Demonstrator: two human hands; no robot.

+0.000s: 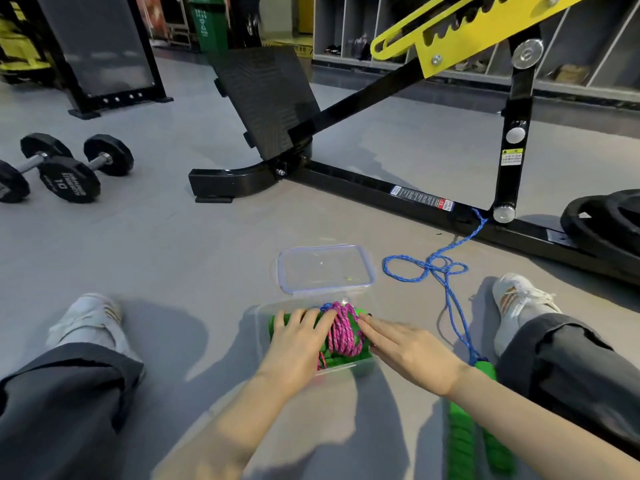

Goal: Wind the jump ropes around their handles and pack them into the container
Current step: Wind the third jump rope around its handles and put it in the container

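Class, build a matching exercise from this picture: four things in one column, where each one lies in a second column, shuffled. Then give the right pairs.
Things
1. pink jump rope
2. blue jump rope
3. clear lid
4. dumbbells

Places
A. far left on the floor
B. wound up, inside the clear container
C. loose on the floor, near the right shoe
D. lying open, just beyond the container

Pairs: 1-B, 2-C, 3-D, 4-A

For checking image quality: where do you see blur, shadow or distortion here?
Head view: wide-angle distortion makes the shelves lean; the green handles at the bottom edge are blurred; soft shadows lie left of the container; the left hand and right hand look sharp.
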